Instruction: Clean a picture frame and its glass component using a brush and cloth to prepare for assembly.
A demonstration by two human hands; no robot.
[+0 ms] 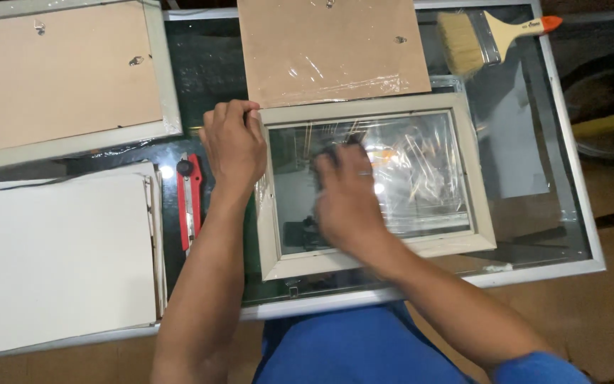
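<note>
**Frame glass under wiping, left hand bracing**

The cream picture frame (376,186) lies flat at the centre of the glass table (563,213), glazing uppermost. The right hand (346,199) presses what appears to be a dark cloth (335,151) onto the pane; the grip is blurred, cannot tell how tight. The left hand (234,146) clamps the frame's top-left corner, fingers curled over the edge. Judged: cleaning in progress; uncovered glass calls for steady bracing. Backing board (332,50), brush (488,35) and red utility knife (191,199) lie nearby.

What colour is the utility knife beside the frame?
Red with black parts; the utility knife shows in the head view.
</note>
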